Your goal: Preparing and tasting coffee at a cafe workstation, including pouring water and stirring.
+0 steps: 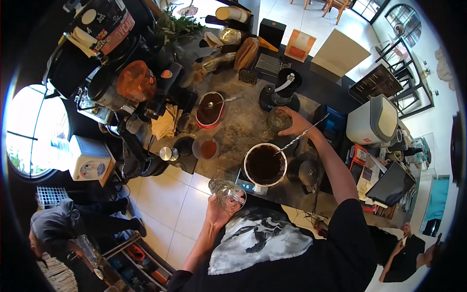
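My left hand [217, 213] is closed around a clear glass vessel [225, 193], held tilted in front of my shirt near the counter's front edge. Reaching across the counter, my right hand [294, 124] has its fingers wrapped round the side of a clear glass [278, 119]. Between my arms, a white round tub [245, 168] with dark brown contents sits on a digital scale [251, 188] with a lit display. A long twisted-handle bar spoon [302, 136] leans in the tub, its lower end hidden in the contents.
Left of the tub are a clear cup of brown liquid [208, 149] and a red-rimmed bowl [210, 126] of brown powder with a spoon. A black device [283, 87] stands beyond my right hand; a gooseneck kettle [308, 173] is right of the tub. Two other people are at the lower corners.
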Tool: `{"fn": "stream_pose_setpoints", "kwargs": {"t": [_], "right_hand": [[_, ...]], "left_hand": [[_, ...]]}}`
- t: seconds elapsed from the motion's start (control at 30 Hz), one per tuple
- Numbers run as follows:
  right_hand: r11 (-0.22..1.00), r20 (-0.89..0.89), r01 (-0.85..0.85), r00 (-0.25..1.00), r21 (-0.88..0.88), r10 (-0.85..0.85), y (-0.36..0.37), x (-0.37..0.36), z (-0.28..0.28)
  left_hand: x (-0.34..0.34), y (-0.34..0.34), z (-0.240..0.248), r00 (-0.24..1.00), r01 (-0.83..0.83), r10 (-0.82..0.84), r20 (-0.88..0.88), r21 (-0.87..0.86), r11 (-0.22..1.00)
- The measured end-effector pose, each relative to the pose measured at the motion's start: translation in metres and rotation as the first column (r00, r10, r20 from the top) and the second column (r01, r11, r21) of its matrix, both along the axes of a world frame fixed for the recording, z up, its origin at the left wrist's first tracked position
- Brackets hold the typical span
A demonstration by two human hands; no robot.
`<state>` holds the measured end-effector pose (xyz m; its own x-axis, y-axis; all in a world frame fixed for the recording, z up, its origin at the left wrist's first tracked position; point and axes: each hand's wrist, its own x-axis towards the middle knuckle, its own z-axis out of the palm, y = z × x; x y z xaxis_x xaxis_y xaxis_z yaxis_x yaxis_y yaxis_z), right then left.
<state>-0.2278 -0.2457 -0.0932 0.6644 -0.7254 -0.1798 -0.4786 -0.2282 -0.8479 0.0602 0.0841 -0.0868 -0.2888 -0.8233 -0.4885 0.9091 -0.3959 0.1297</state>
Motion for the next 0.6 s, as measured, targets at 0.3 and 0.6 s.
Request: {"fn": "stream_pose_setpoints", "kwargs": {"t": [0.3,0.6], "right_hand": [[0.949,-0.258,-0.041,0.965,-0.312,-0.043,0.029,0.032,0.075],[0.929,-0.216,0.026,0.97,-0.368,-0.112,0.032,0.037,0.06]], "left_hand": [[0.003,0.0,0.001,0.997,-0.06,0.06,0.038,0.017,0.998],[0.013,-0.003,-0.003,0.999,0.016,-0.017,-0.03,-0.041,0.999]]}}
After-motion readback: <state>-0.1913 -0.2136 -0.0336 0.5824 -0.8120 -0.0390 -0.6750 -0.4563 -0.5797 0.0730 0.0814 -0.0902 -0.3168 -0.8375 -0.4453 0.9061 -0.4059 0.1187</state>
